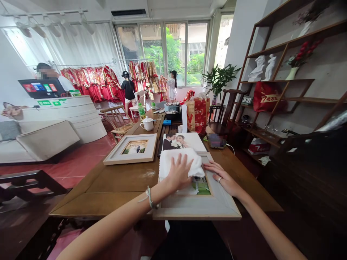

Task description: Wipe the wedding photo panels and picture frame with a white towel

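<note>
My left hand (181,172) lies flat with spread fingers on a folded white cloth (166,159). The cloth rests on the upper left part of a whitish picture frame (184,206) and covers much of its picture. Green parts of the picture (202,187) show below the cloth. On the right border of this frame, my right hand (222,177) is stretched out, a ring on one finger. A second framed photo (135,147) lies to the left, and a wedding photo print (187,141) lies just beyond the cloth.
The wooden table (108,195) also bears a white teapot (148,123), a red paper bag (197,113), a blue box (167,122) and a phone-like device (217,141) with a cable. A wooden chair (226,112) stands at the right. Several people are farther back near red garments (92,85).
</note>
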A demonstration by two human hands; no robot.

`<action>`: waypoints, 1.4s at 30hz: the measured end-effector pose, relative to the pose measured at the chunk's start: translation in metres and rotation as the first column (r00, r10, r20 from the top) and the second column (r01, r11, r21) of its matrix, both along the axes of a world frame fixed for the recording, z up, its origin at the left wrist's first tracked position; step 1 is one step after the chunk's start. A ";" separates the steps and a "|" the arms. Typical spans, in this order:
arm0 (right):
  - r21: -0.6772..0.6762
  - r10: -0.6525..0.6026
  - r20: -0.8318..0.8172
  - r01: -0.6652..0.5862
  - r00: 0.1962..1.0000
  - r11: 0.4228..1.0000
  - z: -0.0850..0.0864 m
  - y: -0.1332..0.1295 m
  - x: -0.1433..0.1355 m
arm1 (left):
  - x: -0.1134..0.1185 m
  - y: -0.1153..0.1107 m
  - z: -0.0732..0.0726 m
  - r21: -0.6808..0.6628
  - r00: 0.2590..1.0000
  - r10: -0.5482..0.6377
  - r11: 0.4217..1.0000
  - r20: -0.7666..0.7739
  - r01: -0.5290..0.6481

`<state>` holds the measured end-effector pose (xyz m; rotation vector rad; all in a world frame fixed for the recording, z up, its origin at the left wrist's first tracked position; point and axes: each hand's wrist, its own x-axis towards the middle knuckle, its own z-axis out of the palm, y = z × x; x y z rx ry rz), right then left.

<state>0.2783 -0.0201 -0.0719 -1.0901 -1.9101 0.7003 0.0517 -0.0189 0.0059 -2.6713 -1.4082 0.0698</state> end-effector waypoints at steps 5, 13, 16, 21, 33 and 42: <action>0.010 -0.012 -0.016 0.012 1.000 1.000 0.000 -0.001 -0.002 | -0.021 -0.076 0.020 -0.253 0.989 -0.130 0.962 -0.073 0.108; 0.022 -0.010 -0.023 0.010 1.000 1.000 -0.001 0.000 -0.002 | -0.031 -0.106 0.008 -0.295 0.990 -0.138 0.947 -0.008 0.130; 0.027 -0.004 -0.010 0.005 1.000 1.000 -0.002 -0.001 -0.001 | -0.021 -0.070 -0.009 -0.142 0.995 -0.099 0.985 -0.013 0.096; 0.019 -0.020 0.000 0.020 1.000 1.000 -0.001 -0.001 -0.002 | -0.009 -0.005 -0.013 0.074 1.000 0.024 0.997 0.000 -0.023; 0.019 -0.006 -0.025 0.006 1.000 1.000 -0.004 0.000 -0.002 | 0.010 -0.081 0.037 -0.357 0.977 -0.205 0.919 -0.063 0.169; 0.011 -0.016 -0.050 0.017 0.999 1.000 -0.003 0.000 -0.002 | 0.012 -0.073 0.019 -0.200 0.997 -0.038 0.979 -0.064 0.025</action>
